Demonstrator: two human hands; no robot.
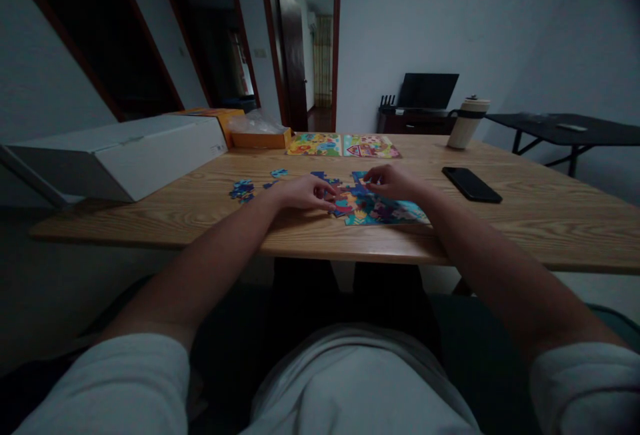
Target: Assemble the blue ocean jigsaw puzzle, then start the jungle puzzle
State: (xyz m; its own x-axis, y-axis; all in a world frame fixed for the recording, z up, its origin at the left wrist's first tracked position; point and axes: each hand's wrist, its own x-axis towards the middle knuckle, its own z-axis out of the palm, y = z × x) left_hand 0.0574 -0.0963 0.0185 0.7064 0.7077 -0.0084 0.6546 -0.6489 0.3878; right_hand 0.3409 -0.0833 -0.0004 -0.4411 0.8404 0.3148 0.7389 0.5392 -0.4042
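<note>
loose pieces (pixel 243 190) left of the jigsaw puzzle (pixel 387 212), left hand (pixel 305 192) at the puzzle's left edge — fingers curled, cannot tell if pinching a piece, right hand (pixel 393 182) over its far edge — fingers bent, grip likewise unclear, black phone (pixel 471 185) right of the puzzle

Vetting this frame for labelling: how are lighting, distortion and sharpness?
Head view: dim, left doorway nearly black, no strong glare; head view: wide-angle distortion, left door frame leaning, white box looking stretched, top right corner darkened; head view: puzzle detail soft, so anything in the left hand or right hand is hard to read.
</note>
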